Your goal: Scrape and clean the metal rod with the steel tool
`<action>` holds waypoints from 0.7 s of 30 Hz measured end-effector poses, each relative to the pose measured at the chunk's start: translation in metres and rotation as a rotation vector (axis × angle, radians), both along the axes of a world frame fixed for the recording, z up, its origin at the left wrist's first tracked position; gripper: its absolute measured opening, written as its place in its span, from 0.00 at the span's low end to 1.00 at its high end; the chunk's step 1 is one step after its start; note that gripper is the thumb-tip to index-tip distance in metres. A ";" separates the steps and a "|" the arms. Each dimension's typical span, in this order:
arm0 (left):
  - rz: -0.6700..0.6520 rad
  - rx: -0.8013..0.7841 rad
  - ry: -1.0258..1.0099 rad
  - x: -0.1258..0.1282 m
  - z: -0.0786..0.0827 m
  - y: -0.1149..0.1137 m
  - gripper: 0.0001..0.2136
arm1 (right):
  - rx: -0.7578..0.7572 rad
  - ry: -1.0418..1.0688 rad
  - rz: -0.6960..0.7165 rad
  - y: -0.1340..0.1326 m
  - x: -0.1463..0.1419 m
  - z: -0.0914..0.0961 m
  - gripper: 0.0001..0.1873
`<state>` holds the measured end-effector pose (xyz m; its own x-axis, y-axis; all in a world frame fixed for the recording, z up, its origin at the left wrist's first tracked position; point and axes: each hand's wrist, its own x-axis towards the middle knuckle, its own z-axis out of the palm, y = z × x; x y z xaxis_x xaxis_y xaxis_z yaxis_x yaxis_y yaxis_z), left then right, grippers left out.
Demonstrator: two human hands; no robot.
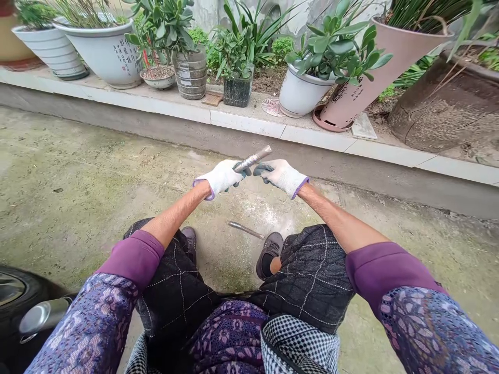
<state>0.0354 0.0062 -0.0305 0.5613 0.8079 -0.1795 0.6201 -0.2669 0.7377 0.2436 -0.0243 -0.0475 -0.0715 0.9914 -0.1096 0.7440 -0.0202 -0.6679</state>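
Both my hands wear white knit gloves with grey fingertips and purple cuffs. My left hand is closed round the lower end of a short grey metal rod, which points up and to the right. My right hand sits just right of the rod's lower end, fingers curled and touching it near the left hand's fingers. A second thin metal rod lies on the concrete ground between my shoes.
A raised tiled ledge runs across the back, carrying several potted plants, among them a white pot and a tilted pink pot. A dark tyre and a chrome part sit at lower left.
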 end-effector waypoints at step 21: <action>-0.279 0.472 0.621 -0.003 -0.004 0.009 0.14 | -0.070 0.044 -0.103 -0.003 0.009 0.017 0.12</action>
<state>0.0328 0.0151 -0.0341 0.6628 0.7215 -0.2004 0.7428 -0.6673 0.0544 0.2531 -0.0268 -0.0306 0.0240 0.9838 -0.1776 0.7052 -0.1426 -0.6945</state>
